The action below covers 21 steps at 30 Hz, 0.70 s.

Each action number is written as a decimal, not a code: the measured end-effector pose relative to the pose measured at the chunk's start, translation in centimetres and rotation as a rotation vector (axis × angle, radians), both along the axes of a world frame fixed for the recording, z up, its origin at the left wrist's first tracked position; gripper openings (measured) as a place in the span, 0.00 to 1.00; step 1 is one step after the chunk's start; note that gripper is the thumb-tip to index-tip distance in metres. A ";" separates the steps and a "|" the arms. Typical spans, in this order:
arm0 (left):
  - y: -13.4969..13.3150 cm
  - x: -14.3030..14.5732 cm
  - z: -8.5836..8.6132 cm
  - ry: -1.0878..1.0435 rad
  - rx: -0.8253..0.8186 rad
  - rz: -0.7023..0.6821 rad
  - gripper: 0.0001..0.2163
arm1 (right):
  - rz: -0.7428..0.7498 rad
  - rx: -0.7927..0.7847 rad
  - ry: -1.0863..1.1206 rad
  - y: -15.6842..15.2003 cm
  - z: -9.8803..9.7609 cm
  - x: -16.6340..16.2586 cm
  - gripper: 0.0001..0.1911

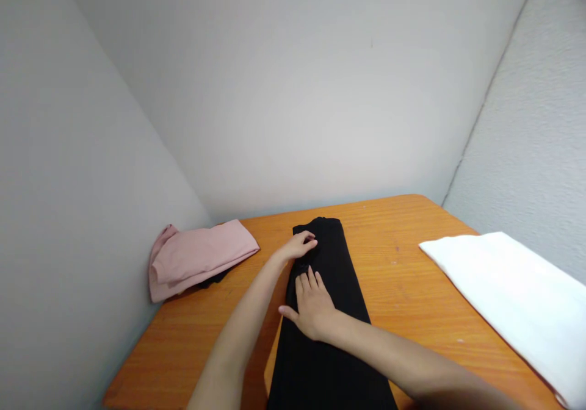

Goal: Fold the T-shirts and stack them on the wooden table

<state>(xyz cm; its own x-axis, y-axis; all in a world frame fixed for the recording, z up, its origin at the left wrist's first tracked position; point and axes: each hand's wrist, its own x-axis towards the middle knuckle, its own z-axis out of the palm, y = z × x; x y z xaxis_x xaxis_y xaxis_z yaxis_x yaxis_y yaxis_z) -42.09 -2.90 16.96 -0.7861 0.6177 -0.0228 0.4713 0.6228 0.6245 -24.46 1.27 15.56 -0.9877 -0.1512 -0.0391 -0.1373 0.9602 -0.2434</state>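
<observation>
A long black garment (333,257), which looks like trousers folded lengthwise, lies on the wooden table and runs from near the far edge down to the bottom of the view. My left hand (297,246) rests on its left edge by the far end, fingers loosely curved with a gap between thumb and forefinger. Lower down, my right hand (315,306) lies flat on the black cloth, palm down, its thumb spread to the left. Small wrinkles show in the fabric between the two hands.
Folded pink clothing (208,248) lies at the table's left, with something black partly under it. A white cloth (508,282) is spread along the right edge. The wooden table (389,233) meets a pale wall (320,93) behind, with walls on both sides.
</observation>
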 end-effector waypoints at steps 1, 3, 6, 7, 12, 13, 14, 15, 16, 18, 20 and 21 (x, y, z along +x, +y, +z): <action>-0.1 0.9 -0.5 0.023 0.001 -0.052 0.16 | 0.033 0.004 0.017 0.0 0.0 0.8 0.50; -0.4 2.5 -1.6 0.068 -0.001 -0.113 0.21 | 0.107 -0.008 0.043 -0.1 0.1 2.5 0.50; -0.5 3.9 -2.7 0.118 0.011 -0.131 0.27 | 0.236 -0.087 0.046 -1.0 0.7 5.7 0.50; -0.3 4.0 -2.9 0.126 0.021 -0.126 0.27 | 0.298 -0.125 0.045 -1.5 0.9 6.9 0.50; -1.4 3.8 -1.8 0.129 0.128 0.002 0.23 | 0.756 -0.339 0.053 -1.7 1.6 12.6 0.32; -2.5 4.2 -1.2 0.139 0.159 0.052 0.23 | 0.801 -0.370 0.060 -0.9 1.8 13.6 0.26; -3.9 5.0 -0.5 0.152 0.189 0.101 0.23 | 0.810 -0.392 0.075 0.3 2.0 14.4 0.23; -5.6 6.1 0.1 0.164 0.213 0.144 0.23 | 0.774 -0.403 0.096 1.8 2.3 15.3 0.22; -7.5 7.7 0.8 0.173 0.230 0.178 0.22 | 0.699 -0.407 0.133 3.6 2.6 16.1 0.21; -11.5 11.9 1.7 0.172 0.229 0.220 0.19 | 0.486 -0.393 0.257 7.6 2.8 17.9 0.20; -15.1 17.2 1.8 0.161 0.171 0.258 0.17 | 0.269 -0.359 0.422 11.6 2.3 19.8 0.15; -16.5 19.9 1.5 0.159 0.137 0.298 0.16 | 0.187 -0.345 0.493 13.2 1.8 20.8 0.10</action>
